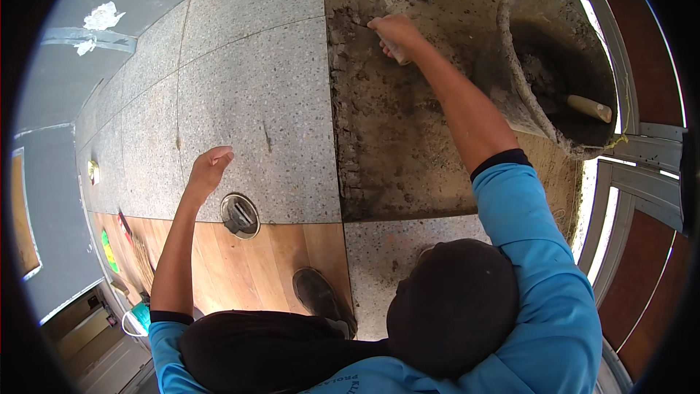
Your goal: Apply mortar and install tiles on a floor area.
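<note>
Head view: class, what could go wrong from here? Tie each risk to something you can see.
Loose, gritty material from the rough dark patch might get onto the speckled tiles beside it. The right hand grips a pale-handled tool without a glove, so the skin could get scraped. The pale handle in the bucket could slip deeper and get dirty.

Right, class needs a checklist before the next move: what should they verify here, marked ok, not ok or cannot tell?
1. Right hand gripping the pale handle: ok.
2. Far end of that tool visible: cannot tell, it blends into the ground.
3. Left hand free: cannot tell, nothing shows but the palm is hidden.
4. Bare brown patch smooth: not ok, rough along the tiles.
5. Tub beside the right arm: ok.
</note>
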Demonstrator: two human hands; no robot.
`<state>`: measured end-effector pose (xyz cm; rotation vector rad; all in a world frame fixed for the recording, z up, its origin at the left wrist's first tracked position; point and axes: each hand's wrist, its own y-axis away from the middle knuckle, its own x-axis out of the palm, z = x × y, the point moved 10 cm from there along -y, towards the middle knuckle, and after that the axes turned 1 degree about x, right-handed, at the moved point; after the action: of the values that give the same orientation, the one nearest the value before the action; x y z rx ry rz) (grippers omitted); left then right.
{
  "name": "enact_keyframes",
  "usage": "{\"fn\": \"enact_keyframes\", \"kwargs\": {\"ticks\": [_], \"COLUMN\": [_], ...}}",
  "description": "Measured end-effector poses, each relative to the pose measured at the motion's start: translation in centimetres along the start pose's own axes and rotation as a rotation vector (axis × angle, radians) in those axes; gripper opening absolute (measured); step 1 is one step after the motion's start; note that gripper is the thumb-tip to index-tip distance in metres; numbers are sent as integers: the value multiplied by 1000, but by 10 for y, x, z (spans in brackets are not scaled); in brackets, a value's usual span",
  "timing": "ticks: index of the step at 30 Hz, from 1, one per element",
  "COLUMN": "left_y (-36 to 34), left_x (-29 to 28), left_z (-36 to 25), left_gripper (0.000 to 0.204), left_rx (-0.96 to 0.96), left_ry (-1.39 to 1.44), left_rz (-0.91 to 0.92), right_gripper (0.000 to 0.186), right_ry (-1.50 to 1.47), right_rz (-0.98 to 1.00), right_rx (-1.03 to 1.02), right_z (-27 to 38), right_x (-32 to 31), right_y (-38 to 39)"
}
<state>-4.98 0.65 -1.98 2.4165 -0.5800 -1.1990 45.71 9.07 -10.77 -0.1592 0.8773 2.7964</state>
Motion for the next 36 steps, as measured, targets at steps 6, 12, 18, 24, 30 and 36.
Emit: {"fn": "enact_keyframes", "kwargs": {"ticks": [6, 12, 18, 24, 30, 36], "left_y": [1, 5, 6, 7, 7, 6], "left_x": [-1, -3, -6, -7, -10, -12], "left_z": [7, 16, 13, 8, 0, -4], "left_gripper": [42, 42, 42, 42, 42, 40], "left_rx": [6, -26, -20, -5, 27, 60], "left_ry": [-3, 1, 2, -8, 8, 14], "left_rz": [-5, -4, -19, -16, -41, -57], "right_gripper": [28, 29, 35, 32, 32, 30], "right_ry": [-180, -182, -172, -377, -525, -583], "right_rz": [24, 29, 6, 208, 369, 350], "right_rx": [54, 21, 28, 120, 48, -30], "right_z": [-22, -24, -16, -44, -50, -9], "right_x": [16, 22, 26, 48, 42, -5], "right_y": [16, 27, 8, 15, 54, 167]}}
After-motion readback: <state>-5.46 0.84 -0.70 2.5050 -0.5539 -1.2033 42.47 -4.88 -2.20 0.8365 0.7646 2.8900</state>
